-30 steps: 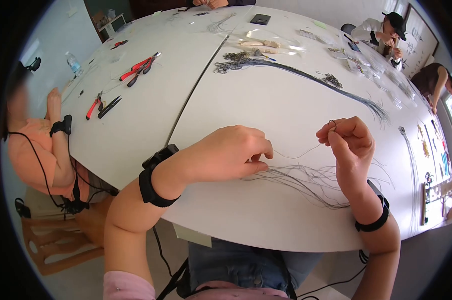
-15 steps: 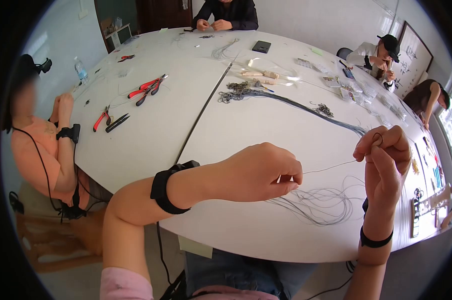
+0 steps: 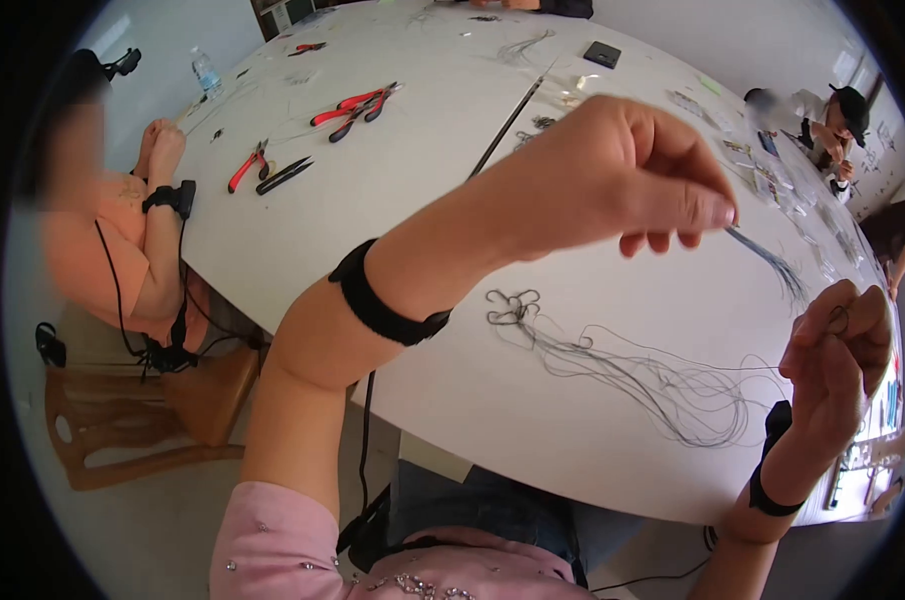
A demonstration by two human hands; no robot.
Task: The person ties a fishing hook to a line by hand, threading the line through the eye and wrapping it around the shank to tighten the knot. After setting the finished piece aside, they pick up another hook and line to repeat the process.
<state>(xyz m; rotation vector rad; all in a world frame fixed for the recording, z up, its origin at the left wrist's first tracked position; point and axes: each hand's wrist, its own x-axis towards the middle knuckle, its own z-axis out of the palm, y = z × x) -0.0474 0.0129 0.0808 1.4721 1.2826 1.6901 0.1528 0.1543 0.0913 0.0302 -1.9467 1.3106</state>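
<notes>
Black curl: up at our right, above the table, and we have it pinched between thumb and fingers; whether it makes a full ring, we can't tell.
Right hand: folded firmly around that curl, a black band on the wrist below.
Thin line: look at it run, out from beside our right hand and leftward over the loose bundle.
Left hand: lifted high above the table, thumb and forefinger drawn together, the other fingers curled; whether anything sits in that pinch, we can't tell.
Hooks: clustered on the tabletop below our left hand, bends pointing away from our right.
Grey lines: spreading from the hooks in loose loops, right across towards our right wrist.
Dark strands: frayed ends, showing just past our left fingertips.
White table: a dark seam cuts across it, beyond our left forearm.
Red-handled pliers: lying far left of the seam, with a smaller red pair nearer, beside black tweezers.
Neighbour in orange: seated at our left, hands together by the table edge, a bottle beyond.
</notes>
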